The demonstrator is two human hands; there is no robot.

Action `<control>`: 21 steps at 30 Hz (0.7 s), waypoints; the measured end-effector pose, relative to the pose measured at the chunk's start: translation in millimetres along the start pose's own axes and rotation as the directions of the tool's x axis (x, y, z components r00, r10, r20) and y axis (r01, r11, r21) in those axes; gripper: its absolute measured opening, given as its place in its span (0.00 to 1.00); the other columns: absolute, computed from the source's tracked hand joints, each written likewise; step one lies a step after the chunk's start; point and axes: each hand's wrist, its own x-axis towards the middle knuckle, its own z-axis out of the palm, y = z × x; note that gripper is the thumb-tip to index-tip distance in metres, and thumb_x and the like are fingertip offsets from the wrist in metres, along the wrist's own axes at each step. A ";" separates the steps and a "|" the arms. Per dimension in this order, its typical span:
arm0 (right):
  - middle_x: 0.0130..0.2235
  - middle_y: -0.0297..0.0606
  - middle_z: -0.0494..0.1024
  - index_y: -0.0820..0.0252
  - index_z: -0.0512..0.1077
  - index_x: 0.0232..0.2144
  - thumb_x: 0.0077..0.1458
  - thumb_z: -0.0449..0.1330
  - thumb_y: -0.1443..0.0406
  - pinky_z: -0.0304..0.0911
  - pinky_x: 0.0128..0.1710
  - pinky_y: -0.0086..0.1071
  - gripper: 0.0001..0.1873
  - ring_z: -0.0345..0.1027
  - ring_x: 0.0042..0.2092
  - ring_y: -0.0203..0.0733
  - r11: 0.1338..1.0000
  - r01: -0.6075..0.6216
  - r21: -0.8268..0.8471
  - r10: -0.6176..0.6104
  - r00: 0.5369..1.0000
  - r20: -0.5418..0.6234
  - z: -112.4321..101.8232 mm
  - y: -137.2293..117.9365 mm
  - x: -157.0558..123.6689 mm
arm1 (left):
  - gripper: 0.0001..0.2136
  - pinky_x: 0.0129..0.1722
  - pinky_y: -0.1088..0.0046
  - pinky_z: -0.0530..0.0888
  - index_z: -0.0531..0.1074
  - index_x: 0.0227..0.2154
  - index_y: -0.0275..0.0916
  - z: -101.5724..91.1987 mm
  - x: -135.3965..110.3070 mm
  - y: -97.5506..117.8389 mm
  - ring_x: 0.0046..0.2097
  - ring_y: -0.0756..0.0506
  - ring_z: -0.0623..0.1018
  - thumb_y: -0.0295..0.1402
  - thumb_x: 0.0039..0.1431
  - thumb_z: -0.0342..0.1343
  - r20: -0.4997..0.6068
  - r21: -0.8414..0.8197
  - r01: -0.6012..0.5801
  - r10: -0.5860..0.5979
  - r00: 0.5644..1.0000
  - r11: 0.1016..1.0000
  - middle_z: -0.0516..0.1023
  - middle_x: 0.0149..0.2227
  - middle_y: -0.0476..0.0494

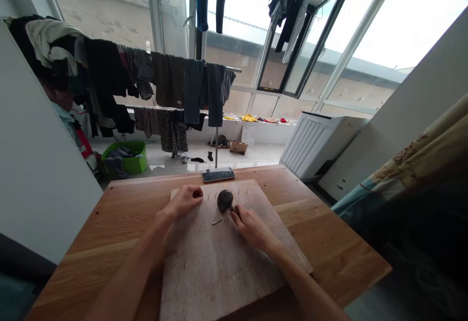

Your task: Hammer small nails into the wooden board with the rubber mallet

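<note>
Seen from the head camera, a right hand [252, 228] closes its grip firmly around the handle of one dark-headed mallet [224, 201] at the far half of a single pale board [219, 272] on a wooden desk [117, 218]. The left hand [185, 200] curls at the board's far left; whether its grip holds anything cannot be told. At least four upright nails [247, 190] and one loose metal rod [217, 222] are visible on the board. Beyond, one green basket [137, 162] holds dark clothes [122, 154].
</note>
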 end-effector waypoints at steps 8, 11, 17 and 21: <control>0.39 0.44 0.79 0.61 0.71 0.44 0.70 0.46 0.61 0.59 0.41 0.33 0.16 0.72 0.42 0.46 0.999 -0.022 0.048 0.022 1.000 0.013 -0.3 1.8 1.9 | 0.11 0.34 0.74 0.73 0.76 0.32 0.37 3.1 -1.9 -12.4 0.32 0.48 0.75 0.39 0.51 0.58 -0.027 -0.141 0.029 -0.034 0.999 0.990 0.78 0.29 0.48; 0.38 0.43 0.79 0.60 0.71 0.42 0.69 0.46 0.60 0.59 0.41 0.34 0.16 0.71 0.41 0.46 0.995 -0.012 0.103 0.011 1.000 0.007 -2.0 2.6 2.3 | 0.11 0.35 0.73 0.72 0.76 0.31 0.37 3.7 -3.6 -13.2 0.32 0.48 0.75 0.40 0.52 0.58 -0.041 -0.152 0.022 -0.029 0.999 0.988 0.77 0.28 0.48; 0.30 0.36 0.74 0.56 0.68 0.33 0.67 0.47 0.58 0.59 0.35 0.33 0.15 0.70 0.36 0.43 0.958 -0.040 0.285 0.036 0.999 0.017 -8.8 -1.7 5.6 | 0.10 0.36 0.72 0.72 0.77 0.29 0.36 8.4 -2.3 -19.0 0.33 0.47 0.76 0.38 0.51 0.57 -0.083 -0.170 -0.008 -0.006 0.997 0.985 0.79 0.30 0.45; 0.25 0.32 0.70 0.55 0.66 0.33 0.66 0.47 0.56 0.57 0.30 0.31 0.14 0.67 0.30 0.40 0.926 -0.051 0.375 0.047 0.999 0.018 -15.0 -21.0 18.3 | 0.09 0.37 0.73 0.73 0.78 0.30 0.36 9.8 -3.0 -20.1 0.34 0.46 0.76 0.36 0.52 0.57 -0.092 -0.172 -0.021 0.005 0.996 0.985 0.80 0.31 0.45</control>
